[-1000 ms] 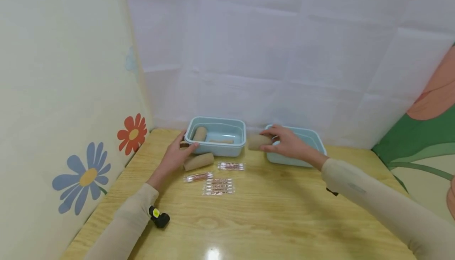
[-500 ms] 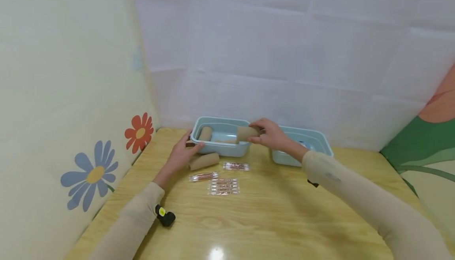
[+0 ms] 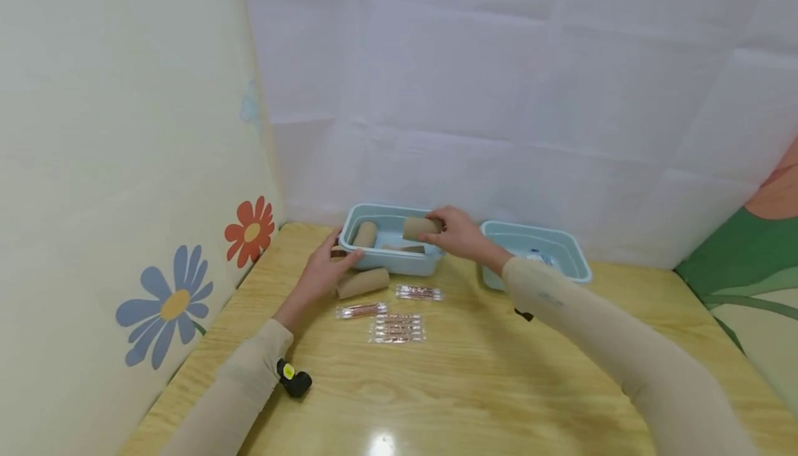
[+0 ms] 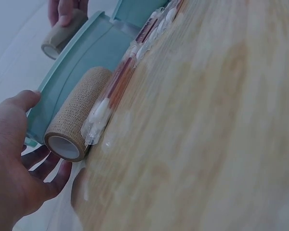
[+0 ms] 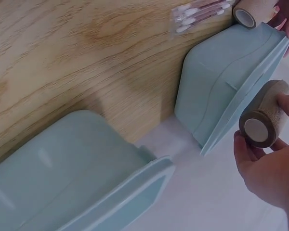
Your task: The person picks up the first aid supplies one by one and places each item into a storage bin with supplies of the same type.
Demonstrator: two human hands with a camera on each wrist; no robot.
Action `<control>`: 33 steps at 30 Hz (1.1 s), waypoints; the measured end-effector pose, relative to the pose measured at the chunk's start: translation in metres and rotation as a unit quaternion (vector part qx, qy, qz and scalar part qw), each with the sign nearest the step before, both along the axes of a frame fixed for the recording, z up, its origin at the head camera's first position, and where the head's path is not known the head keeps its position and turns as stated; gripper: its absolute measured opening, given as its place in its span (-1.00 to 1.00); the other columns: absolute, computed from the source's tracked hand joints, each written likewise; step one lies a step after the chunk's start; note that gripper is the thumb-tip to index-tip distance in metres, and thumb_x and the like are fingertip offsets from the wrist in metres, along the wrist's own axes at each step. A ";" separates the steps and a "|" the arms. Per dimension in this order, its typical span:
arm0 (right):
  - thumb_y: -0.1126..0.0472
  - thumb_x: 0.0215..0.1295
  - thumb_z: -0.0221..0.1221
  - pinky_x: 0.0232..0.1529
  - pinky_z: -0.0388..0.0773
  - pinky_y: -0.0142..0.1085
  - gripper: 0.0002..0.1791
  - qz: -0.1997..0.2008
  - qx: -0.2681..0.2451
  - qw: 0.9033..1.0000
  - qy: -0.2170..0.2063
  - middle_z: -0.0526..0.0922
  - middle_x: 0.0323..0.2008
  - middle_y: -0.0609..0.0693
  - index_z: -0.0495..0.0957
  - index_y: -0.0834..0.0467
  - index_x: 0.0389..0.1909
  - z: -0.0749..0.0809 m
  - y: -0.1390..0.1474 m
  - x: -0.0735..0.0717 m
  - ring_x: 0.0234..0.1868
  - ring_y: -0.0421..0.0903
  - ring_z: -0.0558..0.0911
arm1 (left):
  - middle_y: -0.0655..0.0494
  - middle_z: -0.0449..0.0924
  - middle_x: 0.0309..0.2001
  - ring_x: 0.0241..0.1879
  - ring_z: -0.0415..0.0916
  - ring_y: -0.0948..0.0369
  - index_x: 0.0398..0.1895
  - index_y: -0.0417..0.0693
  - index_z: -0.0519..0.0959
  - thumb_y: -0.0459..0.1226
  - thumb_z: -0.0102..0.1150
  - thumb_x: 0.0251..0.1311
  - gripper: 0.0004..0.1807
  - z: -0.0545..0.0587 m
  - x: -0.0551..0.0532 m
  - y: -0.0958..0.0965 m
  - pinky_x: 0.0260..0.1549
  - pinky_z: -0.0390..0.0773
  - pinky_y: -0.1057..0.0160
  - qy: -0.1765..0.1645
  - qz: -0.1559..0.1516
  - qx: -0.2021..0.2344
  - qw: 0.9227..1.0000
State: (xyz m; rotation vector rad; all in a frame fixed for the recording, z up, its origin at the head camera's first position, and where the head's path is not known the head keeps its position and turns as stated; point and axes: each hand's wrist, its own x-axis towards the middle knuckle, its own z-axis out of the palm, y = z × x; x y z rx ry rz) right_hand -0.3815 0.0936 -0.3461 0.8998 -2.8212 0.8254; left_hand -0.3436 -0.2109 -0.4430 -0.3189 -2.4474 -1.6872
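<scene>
My right hand holds a tan roll of elastic bandage over the right part of the left light-blue plastic bin. Its white core shows in the right wrist view. Inside that bin, another tan roll stands at the left, and a further tan piece is partly hidden by the front rim. My left hand grips the bin's left end, thumb at the rim. Against the bin's front lies one more bandage roll, near my left fingers. Packets of red-brown cotton swabs lie before the bin.
A second light-blue bin stands to the right, with small blue-and-white items in it. The wooden table meets a white cloth at the back. A flowered panel borders the left.
My right hand has carried the bandage roll leftward, from between the bins to over the left bin. My left hand stays at that bin's left end. The head view has shifted slightly.
</scene>
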 end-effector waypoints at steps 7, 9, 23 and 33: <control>0.05 0.46 0.26 0.11 0.52 -0.06 -0.38 0.005 -0.020 0.999 -0.036 0.53 0.22 0.23 0.43 0.32 0.37 -0.003 -0.013 -0.003 0.14 0.09 0.54 | -0.27 0.27 0.42 0.25 0.35 -0.19 0.62 -0.08 0.07 0.00 0.27 0.39 -0.11 0.002 0.001 0.002 0.13 0.48 -0.15 -0.003 -0.007 0.013 1.000; 0.06 0.47 0.25 0.16 0.51 -0.05 -0.39 0.008 -0.031 0.998 -0.049 0.52 0.25 0.25 0.42 0.35 0.37 -0.004 -0.015 -0.003 0.19 0.13 0.53 | -0.28 0.25 0.43 0.26 0.34 -0.20 0.62 -0.09 0.05 -0.04 0.28 0.39 -0.11 0.001 0.001 0.003 0.13 0.47 -0.17 -0.007 -0.011 0.021 1.000; 0.30 0.40 0.24 0.10 0.59 -0.13 -0.67 0.049 -0.045 0.998 -0.020 0.65 0.02 0.22 0.59 0.41 0.09 -0.001 -0.008 0.008 0.09 0.15 0.60 | -0.25 0.25 0.43 0.27 0.35 -0.16 0.63 -0.05 0.05 0.08 0.26 0.37 -0.07 0.002 -0.002 0.007 0.16 0.47 -0.13 -0.008 -0.007 0.003 1.000; 0.29 0.39 0.28 0.06 0.61 -0.13 -0.71 0.079 -0.027 0.996 0.005 0.69 -0.04 0.19 0.63 0.36 0.04 0.005 0.005 0.027 -0.01 0.06 0.65 | -0.27 0.24 0.43 0.27 0.34 -0.18 0.63 -0.08 0.03 0.07 0.24 0.39 -0.08 0.000 -0.008 0.005 0.16 0.47 -0.14 -0.009 -0.006 -0.003 1.000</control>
